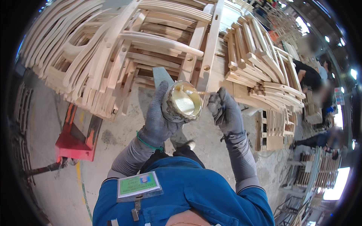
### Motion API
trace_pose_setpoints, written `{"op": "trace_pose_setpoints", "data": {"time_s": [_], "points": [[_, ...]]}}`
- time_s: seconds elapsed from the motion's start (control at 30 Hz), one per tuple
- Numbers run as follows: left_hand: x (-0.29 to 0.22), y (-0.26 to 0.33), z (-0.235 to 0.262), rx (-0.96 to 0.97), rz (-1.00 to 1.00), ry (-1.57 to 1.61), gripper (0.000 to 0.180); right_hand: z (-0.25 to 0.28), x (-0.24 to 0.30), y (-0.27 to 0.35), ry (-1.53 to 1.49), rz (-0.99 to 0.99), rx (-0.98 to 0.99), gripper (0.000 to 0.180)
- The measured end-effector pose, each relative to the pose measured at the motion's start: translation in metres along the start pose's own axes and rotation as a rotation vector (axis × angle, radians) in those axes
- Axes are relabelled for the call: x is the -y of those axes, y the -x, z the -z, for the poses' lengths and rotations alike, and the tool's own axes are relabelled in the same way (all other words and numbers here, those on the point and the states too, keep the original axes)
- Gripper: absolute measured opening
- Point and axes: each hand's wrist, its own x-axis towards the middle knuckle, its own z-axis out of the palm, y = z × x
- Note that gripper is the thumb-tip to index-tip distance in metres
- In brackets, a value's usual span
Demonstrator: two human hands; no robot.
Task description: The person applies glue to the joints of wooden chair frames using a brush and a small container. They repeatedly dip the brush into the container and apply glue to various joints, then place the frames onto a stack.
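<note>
My left hand [160, 118], in a grey glove, is wrapped round a small pot [171, 109] with a crusted, stained outside. Pale cream paste [184, 104] lies inside it and coats the inner wall. A flat pale grey-green piece [162, 76] sticks up between this hand and the pot; I cannot tell what it is. My right hand [228, 115], also gloved in grey, pinches a thin brownish stick [203, 93] at the pot's right rim. The stick's other end reaches into the pot, where the paste hides its tip.
Ahead stands a wooden frame stack [162, 41], with curved wooden parts [64, 49] to its left. More wooden frames [260, 56] are piled at the right. A red pallet jack [77, 145] stands at the left. Other people [320, 139] are farther off on the right.
</note>
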Motion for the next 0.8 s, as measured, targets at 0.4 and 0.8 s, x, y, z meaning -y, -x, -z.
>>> {"op": "trace_pose_setpoints", "data": {"time_s": [0.4, 0.8], "points": [[-0.055, 0.01, 0.031, -0.074, 0.033, -0.011, 0.057, -0.034, 0.045, -0.065, 0.95, 0.629, -0.202, 0.012], [-0.071, 0.003, 0.034, -0.144, -0.026, -0.059, 0.057, -0.05, 0.035, -0.079, 1.465, 0.798, -0.133, 0.021]]}}
